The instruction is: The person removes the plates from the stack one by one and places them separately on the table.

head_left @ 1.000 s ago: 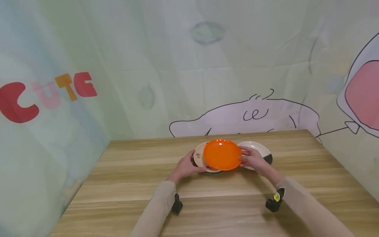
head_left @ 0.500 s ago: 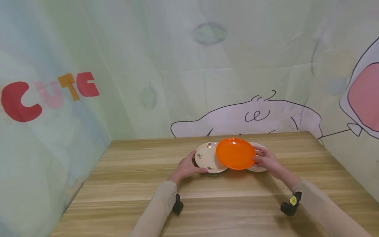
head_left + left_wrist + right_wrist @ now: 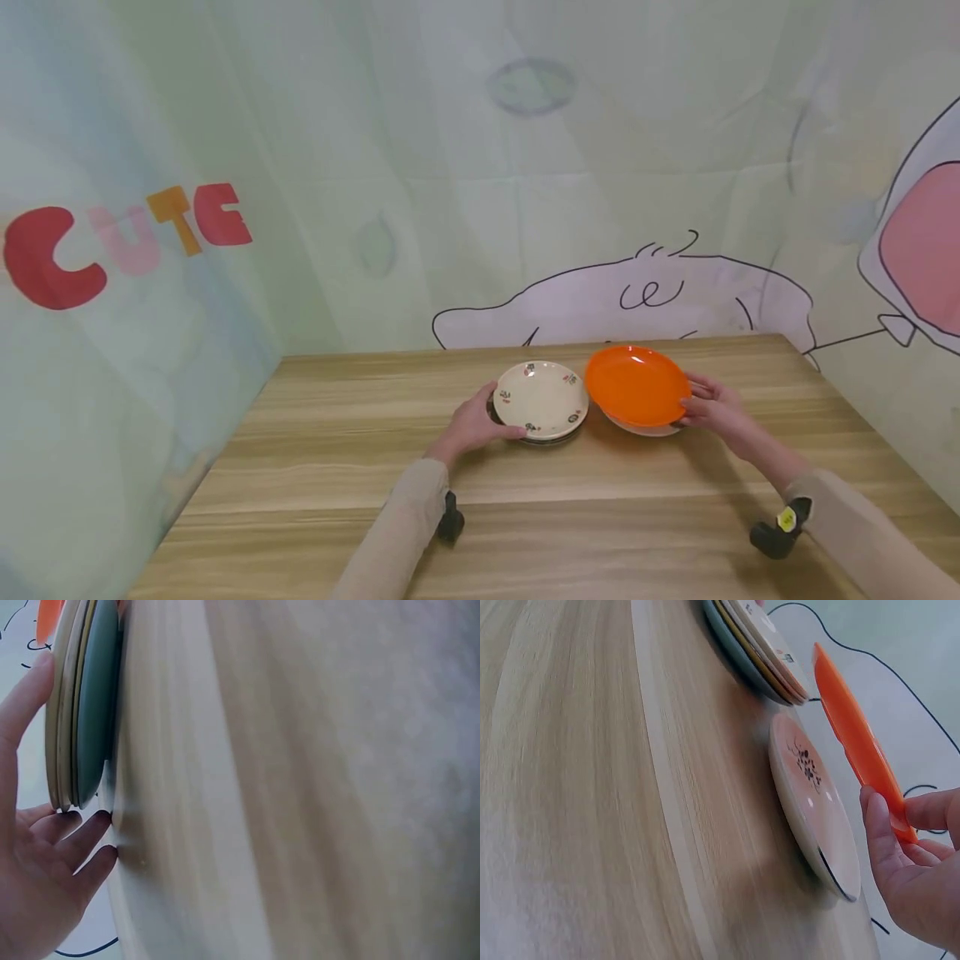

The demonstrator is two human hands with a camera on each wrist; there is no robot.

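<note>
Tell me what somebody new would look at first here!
Probably the bright orange plate, pinched by the right hand above a pale plate on the table. Next, maybe the plate stack on its left, with the left hand at its edge. Big CUTE letters also stand out on the left backdrop.

Soft light, glare on orange plate point(image 3: 637, 387)
</note>
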